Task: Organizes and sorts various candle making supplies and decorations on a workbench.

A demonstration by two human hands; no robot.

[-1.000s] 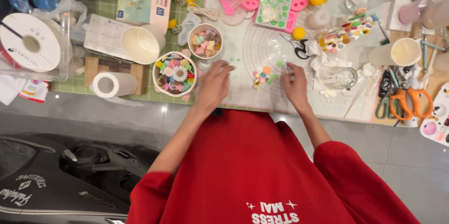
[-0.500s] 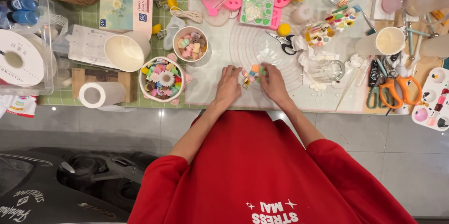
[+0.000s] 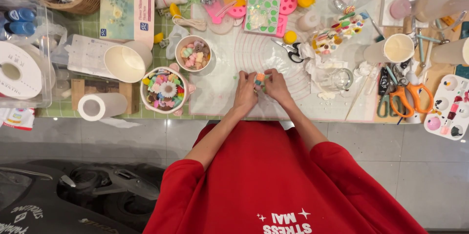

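**Both hands closed on small coloured pieces, mat centre**

While your hands meet over the translucent mat [image 3: 229, 92], the left hand [image 3: 245, 94] and right hand [image 3: 277, 86] sit side by side, fingertips pinched together on a small cluster of coloured pieces [image 3: 259, 78]. The cluster shows orange and green; its exact shape is too small to tell. It sits between your fingertips, just above the mat near its middle.

To your left, just beside the mat, a pink-rimmed bowl [image 3: 166, 90] holds mixed coloured charms. Behind it a white cup [image 3: 193, 53] holds pastel pieces. An empty white cup [image 3: 126, 63] lies tipped next to those. Black-handled scissors [image 3: 289, 49] lie on the mat beyond your hands. Orange-handled scissors [image 3: 405, 98] lie well apart on the right of the table [image 3: 93, 28], near a paint palette [image 3: 447, 109]. A roll of paper [image 3: 101, 106] lies at the near left edge.
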